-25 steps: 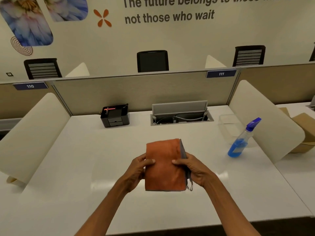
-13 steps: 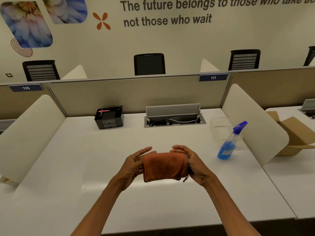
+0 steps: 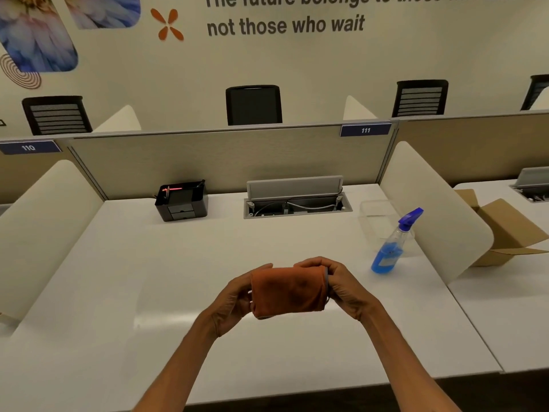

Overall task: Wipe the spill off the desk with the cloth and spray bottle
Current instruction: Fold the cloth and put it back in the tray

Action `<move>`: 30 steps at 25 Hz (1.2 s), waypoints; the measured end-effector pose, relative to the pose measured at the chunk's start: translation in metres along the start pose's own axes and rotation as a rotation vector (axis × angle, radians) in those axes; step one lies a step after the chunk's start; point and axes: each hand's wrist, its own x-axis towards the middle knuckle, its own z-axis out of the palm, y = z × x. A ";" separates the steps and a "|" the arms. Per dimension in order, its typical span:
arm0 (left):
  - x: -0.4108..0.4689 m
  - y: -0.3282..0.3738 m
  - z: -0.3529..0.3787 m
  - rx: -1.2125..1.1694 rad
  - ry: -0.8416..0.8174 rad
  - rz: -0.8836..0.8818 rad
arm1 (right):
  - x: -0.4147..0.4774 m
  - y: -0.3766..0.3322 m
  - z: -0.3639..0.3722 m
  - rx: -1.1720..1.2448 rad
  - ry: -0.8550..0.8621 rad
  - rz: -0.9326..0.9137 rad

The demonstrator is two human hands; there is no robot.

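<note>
Gripping folded orange cloth (image 3: 289, 291) from both sides, left hand (image 3: 234, 295) and right hand (image 3: 346, 285) above desk (image 3: 148, 263); spray bottle (image 3: 390, 248) stands right of cloth.

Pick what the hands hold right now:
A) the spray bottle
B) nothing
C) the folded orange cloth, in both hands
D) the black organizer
C: the left hand and right hand grip opposite sides of the cloth above the desk, while the bottle stands untouched to the right.

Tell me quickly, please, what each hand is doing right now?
Left hand: closed on the left end of the folded orange cloth.
Right hand: closed on the cloth's right end.
</note>
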 end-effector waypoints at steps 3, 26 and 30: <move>0.011 0.004 -0.004 -0.028 0.009 -0.026 | 0.004 0.002 0.004 0.075 0.126 0.053; 0.072 -0.020 -0.059 -0.006 0.122 -0.182 | 0.044 0.041 0.056 0.247 0.398 0.283; 0.068 -0.022 -0.068 -0.052 0.146 -0.157 | 0.047 0.045 0.071 0.255 0.488 0.266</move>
